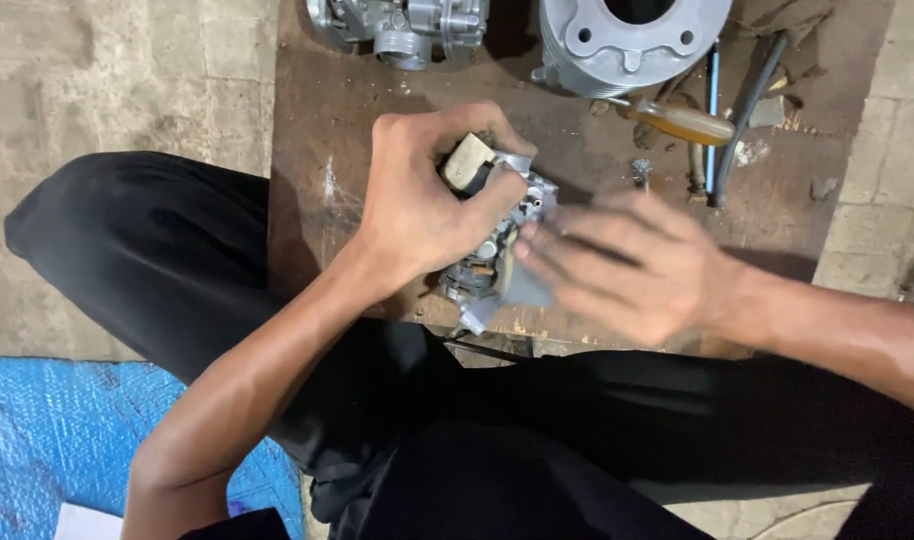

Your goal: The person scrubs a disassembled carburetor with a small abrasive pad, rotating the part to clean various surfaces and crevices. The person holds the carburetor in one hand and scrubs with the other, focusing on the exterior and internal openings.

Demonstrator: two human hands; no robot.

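Left hand (417,205) clamped around a small metal carburettor (497,240) above the near edge of the brown worktop (317,200); right hand (627,265) blurred, fingers spread against its right side, grip impossible to tell. Far right: amber-handled screwdriver (682,122).

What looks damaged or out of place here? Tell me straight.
Nothing spilled or plainly broken. The wooden board is stained and scuffed. A loose screw lies beside the amber-handled screwdriver. The right hand is motion-blurred, so where it meets the carburetor, gripped by the left hand, cannot be checked.
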